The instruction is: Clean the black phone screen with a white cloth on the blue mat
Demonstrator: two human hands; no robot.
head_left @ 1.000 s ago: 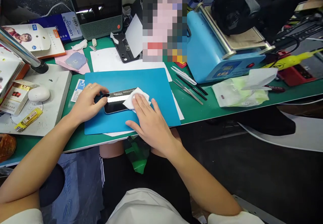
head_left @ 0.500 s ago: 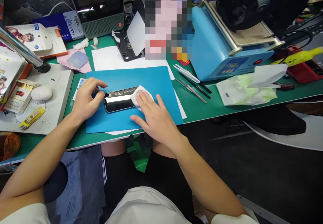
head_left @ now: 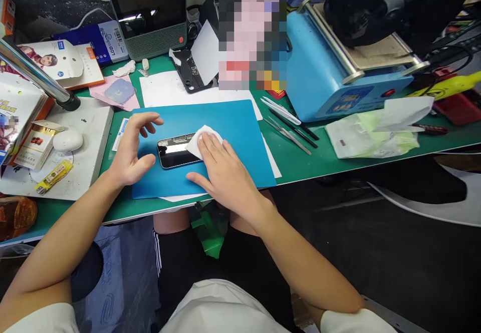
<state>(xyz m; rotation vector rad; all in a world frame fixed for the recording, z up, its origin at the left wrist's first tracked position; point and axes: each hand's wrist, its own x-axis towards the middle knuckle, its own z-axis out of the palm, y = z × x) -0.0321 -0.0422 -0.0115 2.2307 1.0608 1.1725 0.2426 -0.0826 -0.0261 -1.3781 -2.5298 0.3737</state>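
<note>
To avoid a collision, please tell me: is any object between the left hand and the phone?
Nothing visible stands between the left hand and the phone; only the blue mat shows there. The white wipe, under the right hand, covers the phone's right end.

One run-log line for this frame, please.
left hand: open beside phone | right hand: laid on white tissue covering phone's end | surface: blue mat | nearby: tweezers

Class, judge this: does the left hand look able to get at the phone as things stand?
Probably yes: the left hand is open beside the phone, with nothing visible between them; the white wipe under the right hand hides only the right end.
</note>
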